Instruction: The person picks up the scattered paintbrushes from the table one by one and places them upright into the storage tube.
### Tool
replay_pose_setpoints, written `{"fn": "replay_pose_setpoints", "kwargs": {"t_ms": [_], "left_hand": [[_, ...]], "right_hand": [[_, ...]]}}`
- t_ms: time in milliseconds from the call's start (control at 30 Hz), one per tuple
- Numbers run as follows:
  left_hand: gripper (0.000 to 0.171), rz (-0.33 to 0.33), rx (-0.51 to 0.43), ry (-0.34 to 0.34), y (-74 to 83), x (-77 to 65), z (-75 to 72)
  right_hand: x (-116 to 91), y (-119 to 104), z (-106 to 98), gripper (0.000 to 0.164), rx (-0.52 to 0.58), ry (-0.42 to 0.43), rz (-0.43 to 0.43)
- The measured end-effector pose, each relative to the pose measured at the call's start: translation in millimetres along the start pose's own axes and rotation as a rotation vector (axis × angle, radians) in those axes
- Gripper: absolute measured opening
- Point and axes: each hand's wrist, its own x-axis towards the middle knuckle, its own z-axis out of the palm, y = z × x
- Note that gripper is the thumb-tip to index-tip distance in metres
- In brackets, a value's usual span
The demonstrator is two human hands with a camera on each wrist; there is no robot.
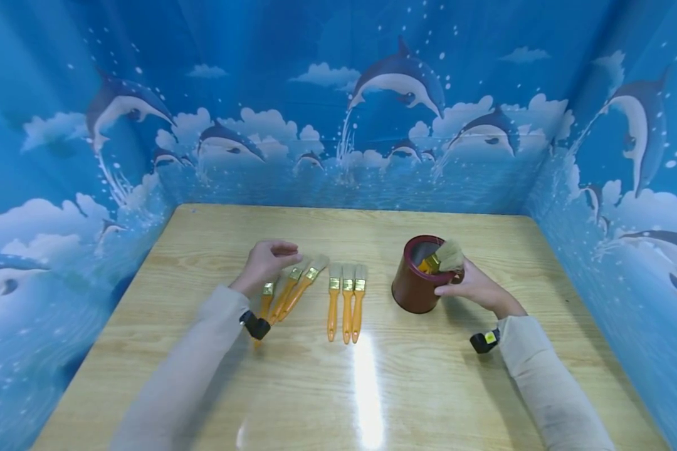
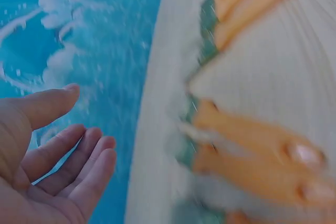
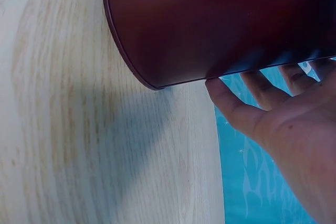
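Observation:
My right hand grips a dark reddish-brown cylindrical holder from its right side, thumb at the front and fingers behind. In the right wrist view the fingertips meet the holder's wall. Paintbrush bristles stick out over its right rim, with a yellow ferrule below them. My left hand hovers with nothing in it beside three fanned-out paintbrushes; its fingers are relaxed and apart from the thumb in the left wrist view. Those brushes have orange handles, gold ferrules and pale bristles, and the forearm partly hides the leftmost.
Three more paintbrushes lie side by side at the middle of the wooden table, bristles pointing away. A blue curtain with dolphins stands along the back and both sides. Small black cameras are strapped to both wrists.

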Motion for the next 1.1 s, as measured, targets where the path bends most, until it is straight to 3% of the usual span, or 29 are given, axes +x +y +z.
{"fn": "replay_pose_setpoints", "kwargs": {"t_ms": [233,467,733,1100], "left_hand": [[0.05,-0.066,0.104,0.017,-35.2,-13.6,-24.2],[0.049,-0.092,0.103,0.025,-58.5,-23.2,-32.1],[0.045,-0.105,0.144,0.055,-67.7,-24.3,-27.1],[0.042,-0.107,0.311,0.106,-65.5,-23.2,-14.9]], "right_hand": [[0,1,0,0.089,0.016,0.001,-0.011],[0,1,0,0.09,0.016,-0.001,-0.002],[0,3,-1,0.09,0.014,-0.002,0.003],[1,2,0,0.092,0.012,0.002,0.012]]}}
